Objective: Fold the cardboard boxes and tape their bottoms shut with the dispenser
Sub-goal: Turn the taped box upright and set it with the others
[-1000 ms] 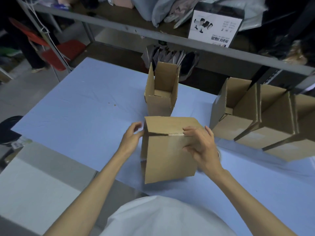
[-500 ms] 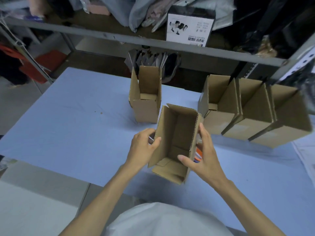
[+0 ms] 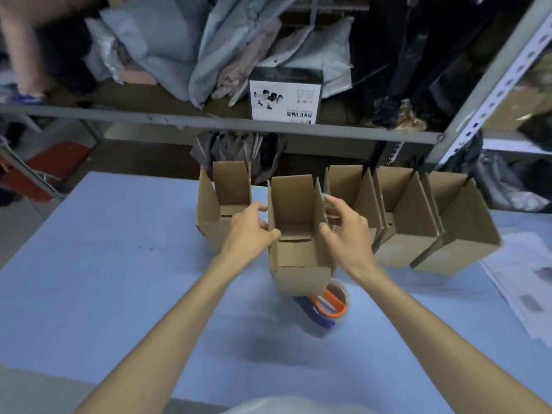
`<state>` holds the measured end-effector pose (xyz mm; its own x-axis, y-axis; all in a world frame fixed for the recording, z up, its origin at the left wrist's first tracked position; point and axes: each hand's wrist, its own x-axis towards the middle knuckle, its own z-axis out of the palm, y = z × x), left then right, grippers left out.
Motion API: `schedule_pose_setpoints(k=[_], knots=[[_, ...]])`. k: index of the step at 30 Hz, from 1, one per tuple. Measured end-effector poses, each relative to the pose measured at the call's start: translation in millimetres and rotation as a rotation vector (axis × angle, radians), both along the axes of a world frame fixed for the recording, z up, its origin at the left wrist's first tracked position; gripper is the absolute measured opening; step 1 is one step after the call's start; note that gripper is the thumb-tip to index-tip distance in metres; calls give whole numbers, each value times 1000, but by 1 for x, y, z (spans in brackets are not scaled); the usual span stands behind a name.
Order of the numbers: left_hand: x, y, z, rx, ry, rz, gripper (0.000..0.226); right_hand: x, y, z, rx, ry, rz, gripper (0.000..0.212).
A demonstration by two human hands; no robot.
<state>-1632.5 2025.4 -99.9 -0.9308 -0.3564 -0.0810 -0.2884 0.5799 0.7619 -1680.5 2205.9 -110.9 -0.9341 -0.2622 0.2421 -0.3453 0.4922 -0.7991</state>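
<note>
As a person works at a blue table (image 3: 98, 288), an open-topped cardboard box (image 3: 298, 258) stands upright between both hands, its mouth toward the camera. The left hand (image 3: 249, 231) pinches the box's left wall between thumb and fingers. The right hand (image 3: 343, 231) grips the right wall and its raised flap with curled fingers. Whether the box rests on the table or is held just above it cannot be told. Its near lower edge hides part of the dispenser (image 3: 327, 304), an orange-and-purple tool with a tape roll, lying on the table. Just beside the held box stands a left box (image 3: 209, 204), also open. To the right, three boxes (image 3: 418, 234) stand in a touching row. Papers (image 3: 522, 282) lie at the table's right edge. Behind, a metal shelf (image 3: 179, 121) carries a printed carton (image 3: 285, 97) and soft bags (image 3: 167, 49).
</note>
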Motion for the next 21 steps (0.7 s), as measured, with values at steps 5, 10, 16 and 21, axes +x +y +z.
schedule_pose_setpoints(k=[5, 10, 16, 21], knots=[[-44, -7, 2, -105, 96, -20, 52, -52, -20, -5, 277, -35, 49, 71], [-84, -21, -9, -240, 45, -120, 56, -86, -32, -18, 422, -35, 47, 76], [-121, -29, -32, -352, 2, -155, 53, -111, -46, -35, 514, -103, 40, 71], [-129, -30, -52, -354, -53, -176, 52, -114, -50, -49, 625, -127, 93, 69]])
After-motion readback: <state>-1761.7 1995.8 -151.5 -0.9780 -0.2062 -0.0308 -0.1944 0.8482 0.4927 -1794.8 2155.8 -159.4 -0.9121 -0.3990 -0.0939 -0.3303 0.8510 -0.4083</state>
